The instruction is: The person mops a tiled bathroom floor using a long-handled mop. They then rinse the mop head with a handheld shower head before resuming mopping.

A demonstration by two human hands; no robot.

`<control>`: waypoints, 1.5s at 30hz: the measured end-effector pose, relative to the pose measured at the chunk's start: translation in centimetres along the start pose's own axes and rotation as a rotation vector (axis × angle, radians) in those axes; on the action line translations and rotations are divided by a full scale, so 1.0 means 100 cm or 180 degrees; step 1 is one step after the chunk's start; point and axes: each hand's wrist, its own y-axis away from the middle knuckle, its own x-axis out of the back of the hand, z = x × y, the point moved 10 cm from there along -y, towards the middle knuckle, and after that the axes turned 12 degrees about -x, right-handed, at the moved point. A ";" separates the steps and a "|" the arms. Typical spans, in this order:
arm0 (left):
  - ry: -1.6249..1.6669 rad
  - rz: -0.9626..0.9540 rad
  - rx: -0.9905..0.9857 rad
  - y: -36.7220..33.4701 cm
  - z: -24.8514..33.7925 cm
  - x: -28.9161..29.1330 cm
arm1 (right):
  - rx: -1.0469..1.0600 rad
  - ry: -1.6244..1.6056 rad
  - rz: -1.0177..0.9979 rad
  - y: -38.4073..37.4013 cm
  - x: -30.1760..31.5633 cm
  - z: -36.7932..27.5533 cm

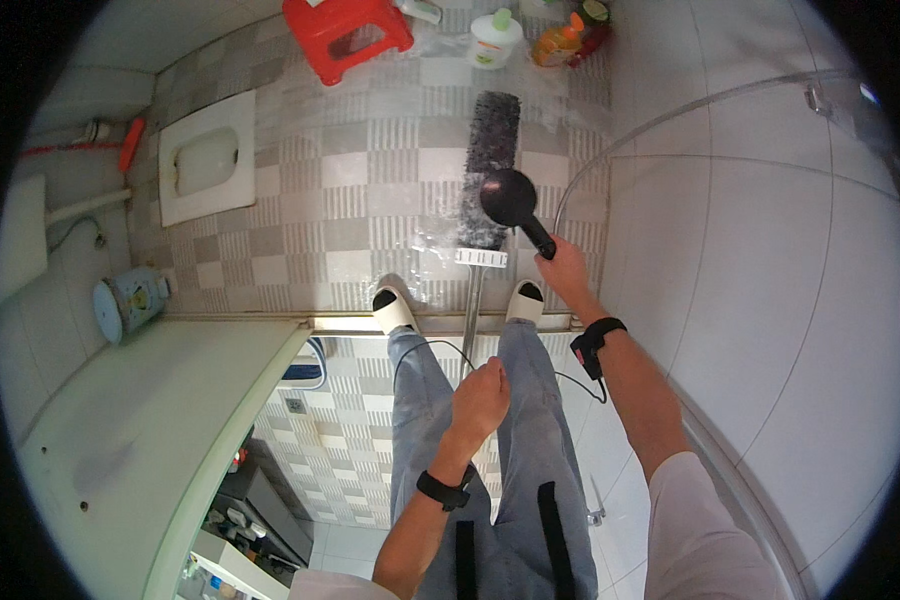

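Closed around the metal pole [473,305] of a mop, my left hand [482,400] is low in the middle of the head view. The mop's shaggy grey head [493,135] lies on the wet checkered floor, pointing away from me, with a white slotted end piece [482,258] where it meets the pole. My right hand [567,272] grips the handle of a black shower head [508,197], held over the mop head and hiding part of it. White suds or water show on the grey strands. A hose [690,107] curves from near my right hand toward the right wall.
A red plastic stool [345,30], a white bottle [494,40] and an orange bottle [558,45] stand at the far side. To the left are a squat toilet [208,160] and a blue bin [130,303]. A door [170,400] stands at near left; my slippered feet are by the raised sill [345,324].
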 end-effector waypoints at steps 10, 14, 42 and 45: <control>-0.0132 -0.0217 0.0002 -0.006 0.002 -0.013 | 0.0062 0.0722 -0.0543 -0.019 -0.010 -0.010; -0.0043 -0.0045 0.0049 -0.008 -0.010 -0.001 | 0.0261 0.0799 -0.0680 -0.029 -0.014 -0.019; 0.0001 -0.0494 0.0132 -0.021 -0.001 0.015 | 0.0258 0.0668 -0.0381 -0.075 0.017 -0.055; -0.0005 -0.0520 0.0105 -0.024 0.001 0.017 | 0.0241 0.0675 -0.0318 -0.078 0.019 -0.063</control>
